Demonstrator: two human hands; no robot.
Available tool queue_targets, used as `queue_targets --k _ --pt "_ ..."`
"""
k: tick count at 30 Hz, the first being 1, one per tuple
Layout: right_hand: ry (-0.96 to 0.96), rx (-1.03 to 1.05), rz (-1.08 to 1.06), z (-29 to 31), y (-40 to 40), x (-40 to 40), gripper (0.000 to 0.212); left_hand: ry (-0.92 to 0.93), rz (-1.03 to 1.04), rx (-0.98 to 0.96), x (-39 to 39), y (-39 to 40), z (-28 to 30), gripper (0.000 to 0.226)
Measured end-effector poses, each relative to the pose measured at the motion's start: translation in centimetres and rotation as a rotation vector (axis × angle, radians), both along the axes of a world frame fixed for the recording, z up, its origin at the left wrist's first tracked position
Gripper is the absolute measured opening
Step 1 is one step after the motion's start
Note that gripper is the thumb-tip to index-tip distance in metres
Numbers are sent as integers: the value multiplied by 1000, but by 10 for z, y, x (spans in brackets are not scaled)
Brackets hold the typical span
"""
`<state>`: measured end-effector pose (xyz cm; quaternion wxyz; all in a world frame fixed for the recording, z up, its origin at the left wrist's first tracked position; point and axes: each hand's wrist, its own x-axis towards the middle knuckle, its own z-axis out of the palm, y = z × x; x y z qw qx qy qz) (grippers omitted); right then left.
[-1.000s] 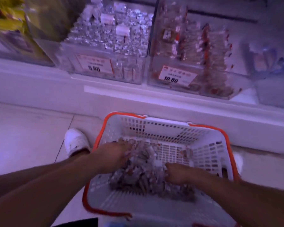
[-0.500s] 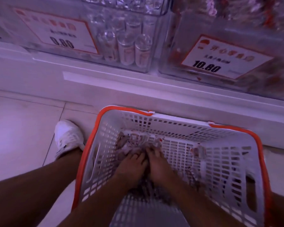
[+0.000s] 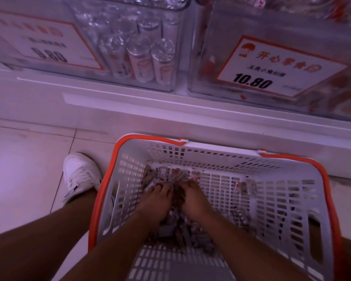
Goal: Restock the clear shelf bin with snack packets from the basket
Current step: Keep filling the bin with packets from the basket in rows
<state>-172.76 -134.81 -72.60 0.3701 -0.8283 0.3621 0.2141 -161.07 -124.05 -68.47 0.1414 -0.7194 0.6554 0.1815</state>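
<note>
Seen from above in the head view: white slatted basket point(image 3: 288, 201) with orange rim, standing on pale floor tiles point(image 3: 24, 169) just in front of the shelf base. Inside, toward the left and near part of the basket floor, a heap of small snack packets point(image 3: 182, 234) — clear wrappers with red flecks, individual print too blurred to read. Left hand point(image 3: 156, 201) and right hand point(image 3: 193, 199) side by side and nearly touching, both plunged into the heap, palms down. Fingers of each curled into the packets and gathering a clump between the two hands; more packets spilling out beyond the fingertips and behind the wrists. One stray packet point(image 3: 245, 185) lying apart on the basket floor, to the right of the right hand. White shoe point(image 3: 81, 175) on the tiles just beside the basket's left wall. Above, on the shelf, two clear bins: left bin point(image 3: 170, 47) holding upright clear-topped tubes, with a red-bordered price card point(image 3: 43, 43) reading roughly "9.80", first digit smeared by blur; clear shelf bin point(image 3: 211, 37) at right, holding reddish packets, with its own price card point(image 3: 280, 67) — "10.80" in bold black, beneath a red header reading roughly "开心零食", later characters uncertain, and a smaller black line too blurred to read. Clear shelf bin well above and beyond both hands.
</note>
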Motion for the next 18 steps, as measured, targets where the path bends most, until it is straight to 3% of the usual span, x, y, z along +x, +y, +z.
queue_targets --k 4,9,11,13,15,18 --pt "-40 -5 -131 3 -10 -4 40 77 17 68 9 -6 -5 44" --pt "-18 -182 -411 3 -23 7 43 97 1 71 9 -4 -15 46" --pt "37 -222 -460 4 -21 18 42 66 14 107 1 -6 -17 42" --pt "85 -252 -562 6 -16 24 38 115 48 124 1 -10 -21 51" --pt "68 -251 -732 6 -12 21 36 167 131 38 10 -16 -16 56" --pt "82 -278 -903 4 -7 10 37 280 343 -199 21 -30 -13 40"
